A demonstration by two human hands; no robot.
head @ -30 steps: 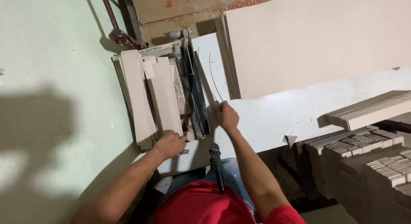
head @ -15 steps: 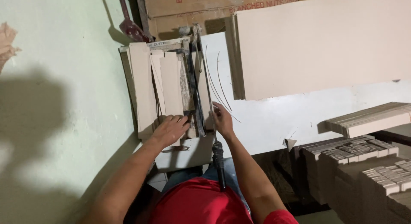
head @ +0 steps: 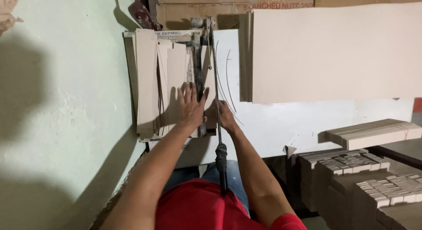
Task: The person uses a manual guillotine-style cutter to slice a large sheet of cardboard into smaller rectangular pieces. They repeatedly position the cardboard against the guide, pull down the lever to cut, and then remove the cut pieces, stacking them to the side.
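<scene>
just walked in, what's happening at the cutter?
A person in a red shirt works at a manual tile cutter set against the wall. The left hand lies flat, fingers spread, on a beige tile strip on the cutter bed. The right hand is at the cutter's long handle, beside the rail. More cut strips lie on the left of the bed. A large tile stands to the right, with stacks of small cut pieces lower right.

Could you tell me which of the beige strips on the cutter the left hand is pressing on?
The right-most strip, under the left hand; the longer strip lies untouched at far left.
</scene>
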